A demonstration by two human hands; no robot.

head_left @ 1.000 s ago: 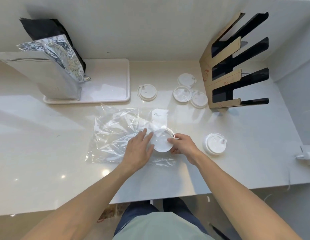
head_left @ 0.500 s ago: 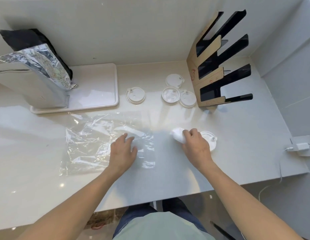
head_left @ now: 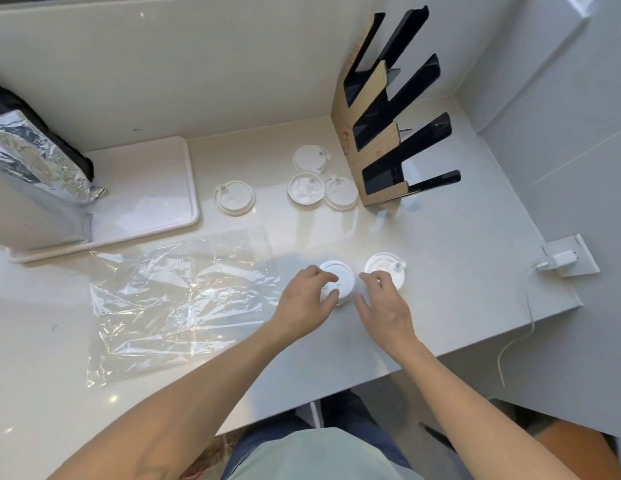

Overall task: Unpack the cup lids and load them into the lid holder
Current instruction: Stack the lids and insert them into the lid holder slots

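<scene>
A small stack of white cup lids [head_left: 341, 276] rests on the white counter near its front. My left hand [head_left: 307, 301] pinches this stack from the left with thumb and fingers. My right hand [head_left: 383, 304] hovers just to the right with fingers apart, its fingertips reaching a second white lid [head_left: 385, 266] that lies flat. The emptied clear plastic bag [head_left: 184, 299] lies crumpled to the left. The cardboard-and-black lid holder [head_left: 371, 133] stands at the back right with its slots bare. Loose lids lie near it: one [head_left: 234, 197] alone, and three together [head_left: 307, 188].
A white tray [head_left: 156, 202] at the back left carries a tall foil bag [head_left: 35, 168]. A charger [head_left: 560, 260] sits in a socket plate on the right wall, its cable hanging past the counter edge [head_left: 510, 336].
My left hand left the plastic bag and moved right onto the lid stack. My right hand set the stack down beside the other lid and opened.
</scene>
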